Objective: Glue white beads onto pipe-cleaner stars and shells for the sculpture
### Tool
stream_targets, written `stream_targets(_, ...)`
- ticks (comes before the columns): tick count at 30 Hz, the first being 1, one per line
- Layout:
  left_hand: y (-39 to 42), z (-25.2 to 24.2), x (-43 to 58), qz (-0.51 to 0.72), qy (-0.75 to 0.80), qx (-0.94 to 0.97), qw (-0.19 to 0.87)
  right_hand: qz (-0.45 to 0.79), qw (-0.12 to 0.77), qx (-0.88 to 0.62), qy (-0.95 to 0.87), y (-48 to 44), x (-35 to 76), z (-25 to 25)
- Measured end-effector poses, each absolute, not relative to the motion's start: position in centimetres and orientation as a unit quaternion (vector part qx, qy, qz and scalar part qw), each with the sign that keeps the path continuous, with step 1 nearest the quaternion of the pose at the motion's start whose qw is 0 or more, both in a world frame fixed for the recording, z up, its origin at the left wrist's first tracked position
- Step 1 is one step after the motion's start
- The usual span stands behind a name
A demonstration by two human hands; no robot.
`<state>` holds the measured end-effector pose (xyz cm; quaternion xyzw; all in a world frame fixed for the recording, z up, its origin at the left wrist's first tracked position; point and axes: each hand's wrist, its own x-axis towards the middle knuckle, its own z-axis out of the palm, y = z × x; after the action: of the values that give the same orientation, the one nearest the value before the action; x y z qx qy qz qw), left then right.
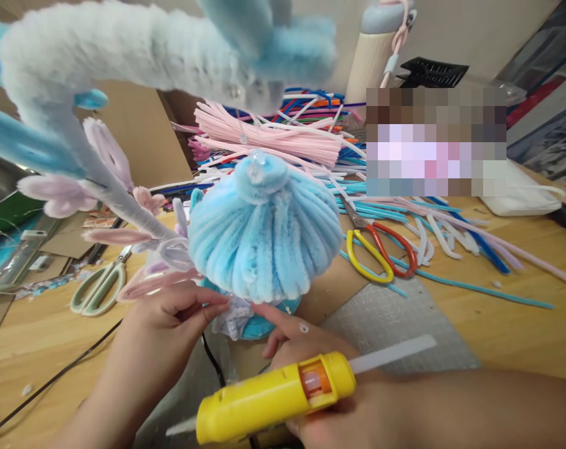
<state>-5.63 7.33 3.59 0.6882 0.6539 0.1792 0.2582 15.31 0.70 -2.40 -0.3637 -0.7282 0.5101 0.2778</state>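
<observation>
A blue fuzzy pipe-cleaner shade, ribbed and topped with a clear bead, hangs over a round blue base. Beside the base's front edge sits a pale lavender fuzzy piece. My left hand is closed in a pinch at that piece; what lies between thumb and finger is too small to make out. A yellow hot glue gun is in my right hand, its nozzle pointing left and a glue stick out the back. My right index finger stretches toward the lavender piece, under the shade.
A white fuzzy curved stem with pink flowers arches over the left. Green-handled scissors lie left, red-and-yellow scissors right. Behind are pink pipe cleaners and a bottle. A black cord crosses the table.
</observation>
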Motion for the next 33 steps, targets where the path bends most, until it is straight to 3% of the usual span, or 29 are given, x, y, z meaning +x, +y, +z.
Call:
stream_targets(5,7.39,3.61,-5.53,0.179,0.643,0.702,0.249,0.414,0.261,-0.363,-0.793,0.50,15.20,-2.25)
stream_targets(33,7.41,4.10,-5.26,0.173,0.628,0.716,0.249,0.468,0.274,-0.339,-0.769,0.77,15.27,-2.45)
